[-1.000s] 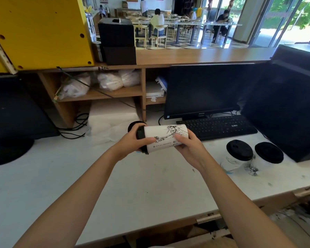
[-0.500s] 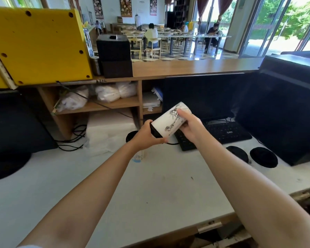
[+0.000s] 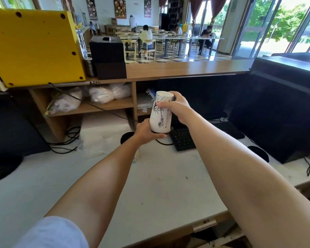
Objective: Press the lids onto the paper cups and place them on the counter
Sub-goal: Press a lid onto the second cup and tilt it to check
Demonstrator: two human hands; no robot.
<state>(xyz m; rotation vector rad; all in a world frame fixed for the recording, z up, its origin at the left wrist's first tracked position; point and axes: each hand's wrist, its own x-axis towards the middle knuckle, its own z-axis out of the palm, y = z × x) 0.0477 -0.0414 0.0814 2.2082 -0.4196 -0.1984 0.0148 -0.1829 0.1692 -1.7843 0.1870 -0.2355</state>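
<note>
A white paper cup (image 3: 160, 113) with a black ink drawing is held upside down in the air, its base on top and its black lid at the bottom. My left hand (image 3: 147, 134) cups the lidded lower end. My right hand (image 3: 175, 106) grips the cup's upper part near the base. Another black lid (image 3: 126, 137) shows behind my left wrist on the white work table (image 3: 159, 185). A lidded cup (image 3: 258, 153) peeks out past my right forearm at the right. The raised wooden counter (image 3: 186, 70) runs across behind the monitor.
A black monitor (image 3: 195, 97) and keyboard (image 3: 183, 140) stand right behind the cup. A large black box (image 3: 279, 108) fills the right side, another monitor (image 3: 13, 126) the left. Shelves with plastic bags (image 3: 100, 94) and loose cables (image 3: 66, 140) are at the back left.
The cup has turned from lying sideways to standing upside down and has been lifted higher and farther forward. Both hands stayed on it.
</note>
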